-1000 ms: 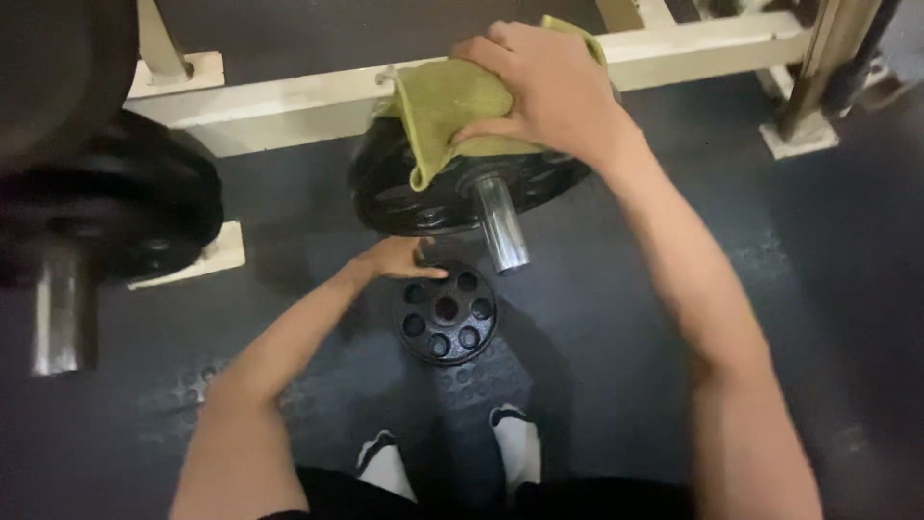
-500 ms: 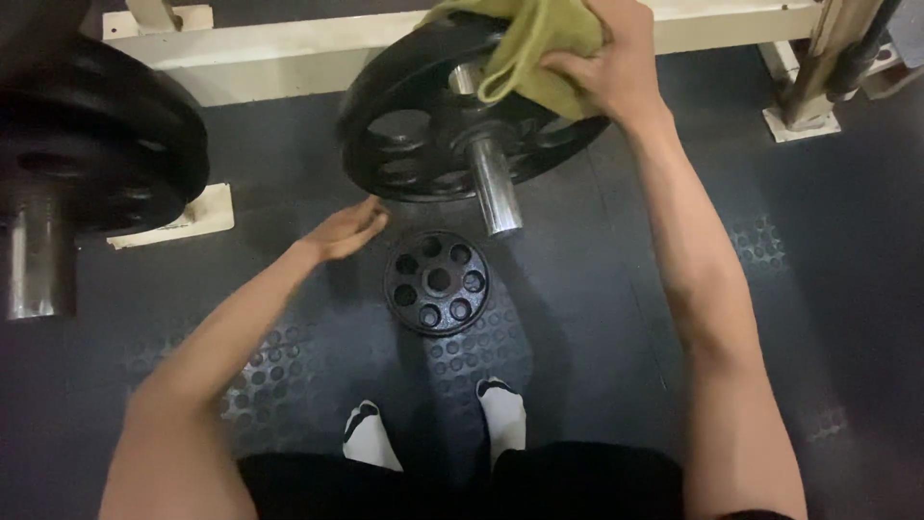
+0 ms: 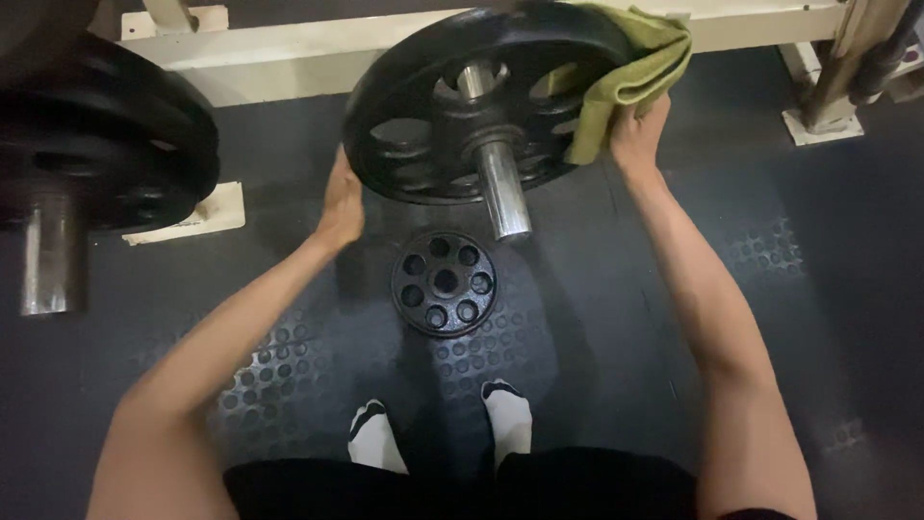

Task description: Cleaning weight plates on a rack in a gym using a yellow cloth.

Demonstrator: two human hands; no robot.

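A large black weight plate with cut-out openings sits on a steel bar sleeve. My left hand grips the plate's left rim. My right hand holds the right rim through a green cloth, which drapes over the plate's upper right edge. A small black plate with round holes lies flat on the floor just below the bar end, between my arms.
Stacked black plates on another steel sleeve fill the left side. A cream metal rack beam runs across the back, with a rack post base at right. My white-socked feet stand on dark rubber flooring.
My left hand rose from near the small floor plate to the big plate's left rim. My right hand slid with the cloth from the plate's top to its right edge.
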